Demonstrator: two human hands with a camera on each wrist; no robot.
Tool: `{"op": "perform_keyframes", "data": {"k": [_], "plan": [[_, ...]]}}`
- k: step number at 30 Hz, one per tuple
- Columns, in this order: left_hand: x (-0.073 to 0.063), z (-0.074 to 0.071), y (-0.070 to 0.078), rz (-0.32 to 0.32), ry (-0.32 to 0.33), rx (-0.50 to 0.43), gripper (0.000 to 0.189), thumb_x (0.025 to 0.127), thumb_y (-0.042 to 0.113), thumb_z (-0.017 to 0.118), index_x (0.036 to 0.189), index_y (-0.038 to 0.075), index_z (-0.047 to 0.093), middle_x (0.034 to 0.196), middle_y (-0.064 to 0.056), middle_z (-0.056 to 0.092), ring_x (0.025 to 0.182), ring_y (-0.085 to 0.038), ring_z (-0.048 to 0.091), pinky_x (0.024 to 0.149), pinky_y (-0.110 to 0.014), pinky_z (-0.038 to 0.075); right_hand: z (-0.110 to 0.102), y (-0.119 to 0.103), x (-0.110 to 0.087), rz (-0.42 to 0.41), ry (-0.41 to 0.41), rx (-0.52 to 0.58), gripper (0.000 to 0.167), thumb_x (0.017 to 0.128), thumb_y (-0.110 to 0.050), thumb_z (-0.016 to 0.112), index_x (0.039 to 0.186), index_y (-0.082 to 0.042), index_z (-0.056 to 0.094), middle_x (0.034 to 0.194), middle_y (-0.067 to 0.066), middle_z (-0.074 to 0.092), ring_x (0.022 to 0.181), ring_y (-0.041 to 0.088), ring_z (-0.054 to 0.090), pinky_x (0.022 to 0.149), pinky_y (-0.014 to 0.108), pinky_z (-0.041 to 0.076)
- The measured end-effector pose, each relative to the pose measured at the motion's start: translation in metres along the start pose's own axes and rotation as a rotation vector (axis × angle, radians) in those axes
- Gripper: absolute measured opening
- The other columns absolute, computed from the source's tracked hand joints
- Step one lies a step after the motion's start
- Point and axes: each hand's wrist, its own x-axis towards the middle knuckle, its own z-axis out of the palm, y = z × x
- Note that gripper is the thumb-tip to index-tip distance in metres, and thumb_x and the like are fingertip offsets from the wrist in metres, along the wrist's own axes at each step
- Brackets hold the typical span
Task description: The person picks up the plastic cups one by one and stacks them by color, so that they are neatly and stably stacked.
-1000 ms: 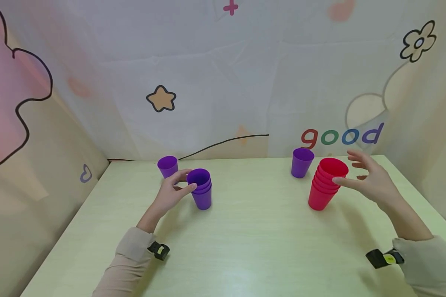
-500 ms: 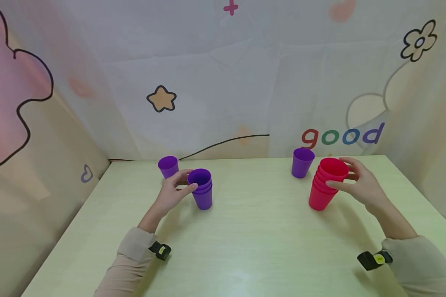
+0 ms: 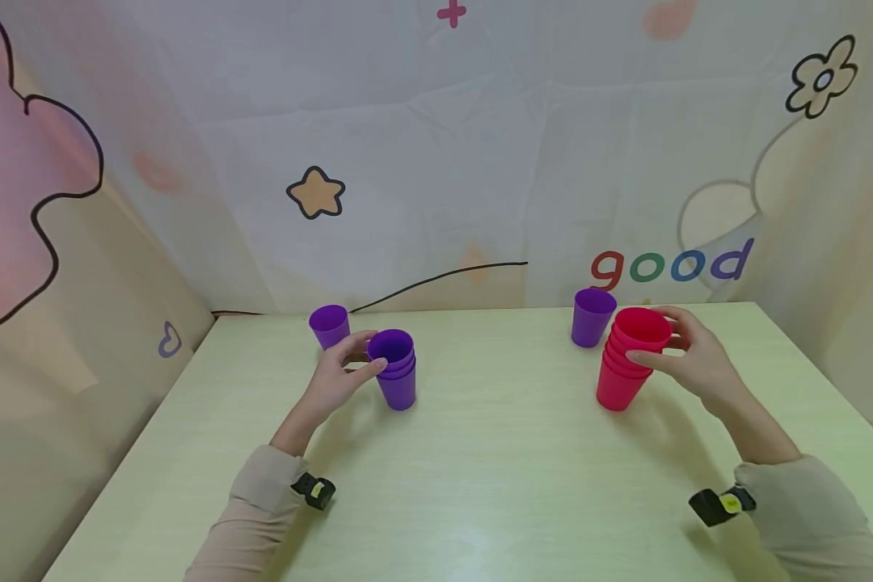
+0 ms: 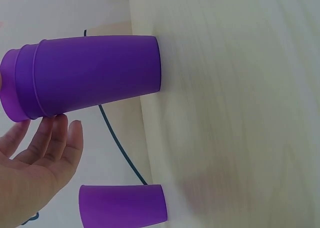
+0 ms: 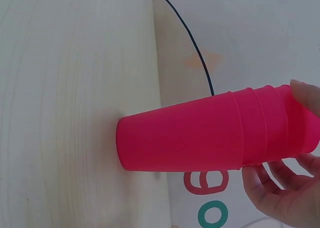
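Observation:
In the head view, my left hand (image 3: 331, 381) holds a stack of purple cups (image 3: 398, 391) near the rim, thumb on the near side and fingers behind. The left wrist view shows the nested rims of this purple stack (image 4: 90, 70), which stands upright on the table. To the right, my right hand (image 3: 702, 360) grips the upper part of a stack of red cups (image 3: 620, 388), thumb at the front. The stacked red rims show clearly in the right wrist view, where the fingers (image 5: 265, 188) touch the side of the red stack (image 5: 185, 135).
A single purple cup (image 3: 331, 333) stands behind my left hand, close to the table's back edge. Another purple cup (image 3: 589, 330) stands behind and left of the red stack. A printed cloth (image 3: 422, 194) hangs behind the pale table (image 3: 495, 469).
My right hand has moved left, from beside the red stack with spread fingers to holding it. The red stack has shifted slightly left. My left hand and the purple stack have stayed put.

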Motion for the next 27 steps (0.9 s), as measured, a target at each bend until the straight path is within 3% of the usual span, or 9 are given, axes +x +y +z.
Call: {"op": "perform_keyframes", "data": {"k": [7, 14, 21, 27], "plan": [[0.000, 0.000, 0.000, -0.011, -0.002, 0.001, 0.049, 0.088, 0.011, 0.059, 0.132, -0.002, 0.041, 0.119, -0.024, 0.052, 0.109, -0.036, 0.050, 0.085, -0.044, 0.046, 0.009, -0.007, 0.003, -0.007, -0.021, 0.010, 0.082, 0.082, -0.032, 0.067, 0.143, -0.004, 0.020, 0.129, 0.024, 0.037, 0.111, 0.039, 0.040, 0.076, 0.041, 0.048], [0.002, 0.000, -0.002, -0.016, -0.008, 0.006, 0.049, 0.089, 0.011, 0.059, 0.132, -0.002, 0.041, 0.119, -0.024, 0.052, 0.109, -0.036, 0.049, 0.086, -0.044, 0.045, 0.019, -0.014, 0.006, -0.027, -0.042, 0.030, 0.079, 0.080, -0.033, 0.068, 0.140, -0.003, 0.025, 0.128, 0.023, 0.039, 0.112, 0.040, 0.040, 0.079, 0.046, 0.048], [0.013, 0.000, -0.028, -0.014, -0.006, -0.019, 0.051, 0.087, 0.014, 0.062, 0.133, 0.003, 0.043, 0.118, -0.021, 0.053, 0.109, -0.034, 0.051, 0.086, -0.044, 0.045, 0.031, -0.020, 0.012, -0.015, -0.050, 0.049, 0.075, 0.081, -0.028, 0.069, 0.138, -0.005, 0.027, 0.126, 0.020, 0.041, 0.111, 0.037, 0.042, 0.079, 0.047, 0.047], [0.014, 0.001, -0.032, 0.001, 0.002, -0.013, 0.051, 0.086, 0.018, 0.063, 0.132, 0.006, 0.044, 0.117, -0.018, 0.054, 0.108, -0.032, 0.052, 0.085, -0.042, 0.046, 0.041, -0.028, 0.015, -0.031, -0.076, 0.077, 0.072, 0.082, -0.025, 0.068, 0.138, -0.005, 0.028, 0.126, 0.022, 0.040, 0.111, 0.039, 0.042, 0.077, 0.044, 0.048]]}}
